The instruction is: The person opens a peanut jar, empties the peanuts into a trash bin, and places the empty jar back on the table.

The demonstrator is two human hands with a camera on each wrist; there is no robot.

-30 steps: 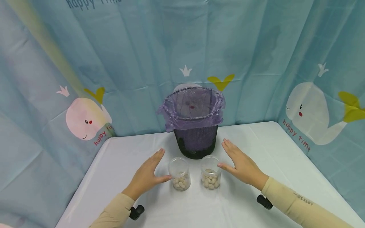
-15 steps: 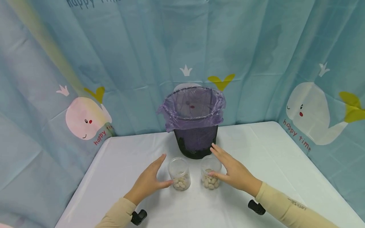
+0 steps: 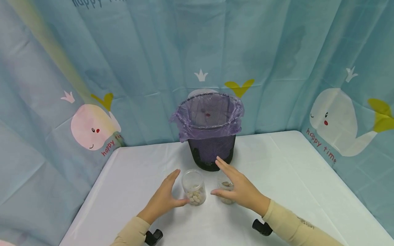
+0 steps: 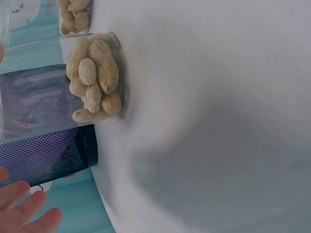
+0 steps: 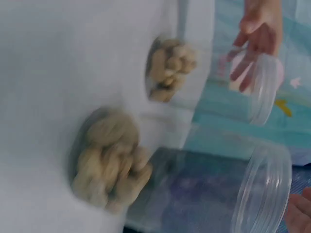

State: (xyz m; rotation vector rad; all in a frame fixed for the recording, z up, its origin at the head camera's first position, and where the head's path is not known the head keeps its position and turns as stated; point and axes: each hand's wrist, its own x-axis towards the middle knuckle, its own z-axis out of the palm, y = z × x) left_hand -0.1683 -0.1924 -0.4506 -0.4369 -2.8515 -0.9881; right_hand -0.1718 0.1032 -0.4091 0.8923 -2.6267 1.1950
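Two clear plastic jars stand upright, side by side, with unshelled peanuts [image 4: 95, 80] in their lower parts. My left hand [image 3: 163, 198], thumb and fingers spread apart, is at the left side of the left jar [image 3: 193, 179]; its thumb tip overlaps the jar's edge, and contact is hard to tell. My right hand [image 3: 241, 188] is spread in front of the right jar [image 5: 233, 179] in the head view, covering much of it. Neither hand holds anything. In the right wrist view the peanuts look blurred, and both jar tops show no lid.
Behind the jars stands a black mesh wastebasket [image 3: 212, 150] lined with a purple bag [image 3: 209, 133]. A white cloth covers the table [image 3: 132, 171]. Blue curtains [image 3: 154, 68] with whale prints surround its back and sides.
My right hand has moved left, from beside the right jar to in front of it. My left hand has shifted slightly right and toward me. The jars and wastebasket stay put.
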